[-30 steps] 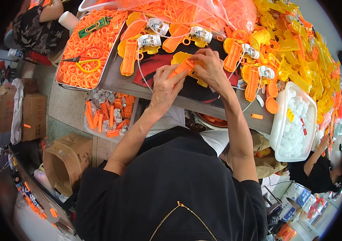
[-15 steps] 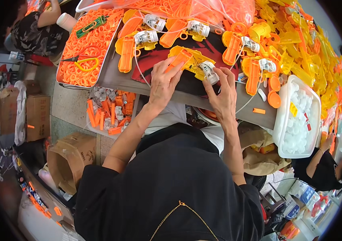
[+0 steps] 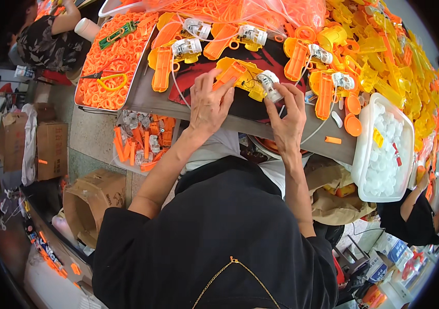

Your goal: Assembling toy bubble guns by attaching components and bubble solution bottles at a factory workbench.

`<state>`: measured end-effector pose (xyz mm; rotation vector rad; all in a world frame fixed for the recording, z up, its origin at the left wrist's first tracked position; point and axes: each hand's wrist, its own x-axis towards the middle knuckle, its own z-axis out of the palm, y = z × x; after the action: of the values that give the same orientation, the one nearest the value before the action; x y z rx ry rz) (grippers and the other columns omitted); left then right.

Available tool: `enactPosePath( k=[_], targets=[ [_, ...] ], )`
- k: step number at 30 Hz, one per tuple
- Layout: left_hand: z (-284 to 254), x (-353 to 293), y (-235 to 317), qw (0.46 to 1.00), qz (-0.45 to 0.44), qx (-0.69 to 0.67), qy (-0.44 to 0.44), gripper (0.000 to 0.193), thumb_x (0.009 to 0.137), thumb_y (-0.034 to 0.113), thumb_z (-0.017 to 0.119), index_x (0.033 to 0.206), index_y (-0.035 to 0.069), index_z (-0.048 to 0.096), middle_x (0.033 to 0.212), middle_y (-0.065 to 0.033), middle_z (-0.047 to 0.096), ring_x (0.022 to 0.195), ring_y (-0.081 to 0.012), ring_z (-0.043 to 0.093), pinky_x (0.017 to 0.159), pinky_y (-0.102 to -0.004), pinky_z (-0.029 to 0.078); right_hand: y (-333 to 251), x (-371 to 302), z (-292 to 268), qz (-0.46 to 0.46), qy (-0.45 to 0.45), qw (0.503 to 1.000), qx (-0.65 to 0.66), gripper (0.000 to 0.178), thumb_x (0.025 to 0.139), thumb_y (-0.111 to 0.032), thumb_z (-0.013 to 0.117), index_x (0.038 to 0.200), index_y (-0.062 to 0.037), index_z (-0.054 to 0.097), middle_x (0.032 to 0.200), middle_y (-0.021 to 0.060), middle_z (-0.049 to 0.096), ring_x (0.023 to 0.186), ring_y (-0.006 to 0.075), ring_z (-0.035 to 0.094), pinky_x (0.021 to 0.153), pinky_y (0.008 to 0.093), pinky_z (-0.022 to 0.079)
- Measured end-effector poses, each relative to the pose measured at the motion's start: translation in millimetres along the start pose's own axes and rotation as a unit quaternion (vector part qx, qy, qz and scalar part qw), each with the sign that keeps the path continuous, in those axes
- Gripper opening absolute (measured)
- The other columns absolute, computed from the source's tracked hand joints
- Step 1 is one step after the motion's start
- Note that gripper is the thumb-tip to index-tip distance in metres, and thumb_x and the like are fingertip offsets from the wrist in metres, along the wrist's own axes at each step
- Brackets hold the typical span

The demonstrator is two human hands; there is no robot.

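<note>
While my left hand (image 3: 208,105) presses flat on the yellow toy-gun shell (image 3: 240,77) near the bench's (image 3: 260,126) front edge, my right hand (image 3: 287,121) pinches its white motor unit (image 3: 270,85), with more orange shells (image 3: 219,36) lying beyond toward the far edge.

The left hand (image 3: 210,105) presses on a yellow toy shell (image 3: 240,77) lying on the desk (image 3: 150,98). The right hand (image 3: 287,121) pinches a small white motor (image 3: 270,85) at the shell's edge

orange parts (image 3: 302,56) crowding (ahead), white tub (image 3: 384,149) rightward
</note>
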<state>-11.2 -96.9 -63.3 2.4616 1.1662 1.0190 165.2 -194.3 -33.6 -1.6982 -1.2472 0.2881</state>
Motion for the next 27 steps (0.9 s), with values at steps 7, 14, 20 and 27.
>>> enactPosePath(
  k=[7, 14, 20, 27],
  targets=[
    [-4, 38, -1, 0.996, 0.079, -0.017, 0.042, 0.017, 0.087, 0.02, 0.075, 0.102, 0.014, 0.078, 0.134, -0.0072, 0.058, 0.126, -0.0299, 0.048, 0.104, -0.0455, 0.037, 8, 3, 8, -0.001, 0.016, 1.0, 0.018, 0.037, 0.085, -0.008, 0.078, 0.122, -0.0039, 0.069, 0.122, 0.011, 0.063, 0.111, 0.024, 0.062, 0.097, 0.0346, 0.05],
    [26, 57, -12, 0.991, 0.072, -0.103, -0.053, 0.014, 0.085, 0.023, 0.077, 0.096, 0.014, 0.08, 0.132, -0.0038, 0.061, 0.128, -0.0272, 0.047, 0.107, -0.0453, 0.034, 15, 2, 14, 0.012, 0.037, 0.998, 0.057, 0.041, 0.083, -0.004, 0.079, 0.122, -0.005, 0.07, 0.121, 0.0104, 0.064, 0.11, 0.0225, 0.063, 0.097, 0.0336, 0.05],
    [25, 82, -14, 0.993, 0.039, -0.108, -0.04, 0.021, 0.089, 0.029, 0.076, 0.093, 0.008, 0.075, 0.138, -0.0061, 0.059, 0.128, -0.0252, 0.051, 0.109, -0.0395, 0.038, 12, 4, 12, -0.005, 0.028, 0.999, 0.024, 0.041, 0.081, -0.001, 0.08, 0.121, -0.0058, 0.07, 0.119, 0.01, 0.064, 0.111, 0.0243, 0.063, 0.097, 0.0342, 0.05],
    [-59, 114, -34, 0.95, -0.003, -0.225, -0.217, 0.026, 0.094, 0.028, 0.072, 0.088, 0.003, 0.072, 0.123, -0.0084, 0.066, 0.117, -0.0225, 0.061, 0.094, -0.0379, 0.048, 16, 4, 8, 0.008, 0.016, 0.999, 0.038, 0.041, 0.081, 0.001, 0.079, 0.121, -0.0063, 0.071, 0.121, 0.0099, 0.063, 0.113, 0.0255, 0.062, 0.096, 0.0349, 0.05]
  ],
)
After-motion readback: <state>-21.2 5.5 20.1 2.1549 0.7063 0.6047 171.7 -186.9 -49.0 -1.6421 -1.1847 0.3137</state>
